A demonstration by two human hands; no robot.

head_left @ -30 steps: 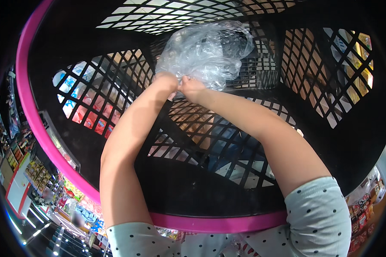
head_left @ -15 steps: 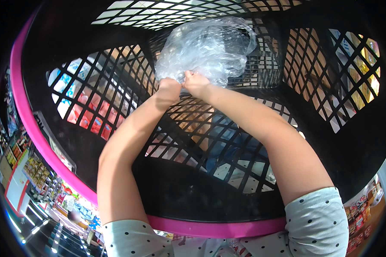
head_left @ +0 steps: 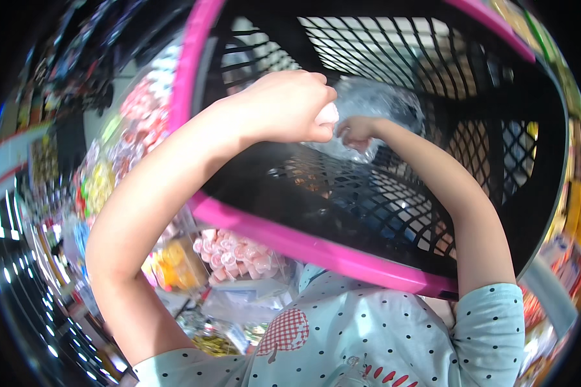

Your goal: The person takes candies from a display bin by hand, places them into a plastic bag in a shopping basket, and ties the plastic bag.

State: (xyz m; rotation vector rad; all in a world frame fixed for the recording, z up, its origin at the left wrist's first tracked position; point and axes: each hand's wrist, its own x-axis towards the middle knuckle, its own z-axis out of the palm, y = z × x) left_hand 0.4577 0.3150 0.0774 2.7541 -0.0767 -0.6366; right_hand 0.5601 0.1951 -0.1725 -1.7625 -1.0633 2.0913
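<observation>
Inside a black lattice-sided basket [head_left: 258,193] with a pink rim lies a crumpled clear plastic bag [head_left: 394,106]. My left hand [head_left: 303,106] is raised near the basket's left side, above the bag. Its fingers are curled round a small whitish thing [head_left: 328,115], mostly hidden and too bright to name. Deeper in the basket, my right hand [head_left: 360,131] is at the bag's near edge, with its fingers bent in on the plastic. Blur hides exactly how the fingertips meet it.
Left of the basket are packs of pink cylinder-shaped items [head_left: 232,255] and a pack of yellow-orange items [head_left: 177,264]. Clear packages [head_left: 248,300] lie below the rim. Shelves of coloured goods [head_left: 568,258] stand at the right.
Both hands were together at the bag. My left hand has come away, up and nearer, while the right stays by the bag. The view has shifted, putting the basket further right.
</observation>
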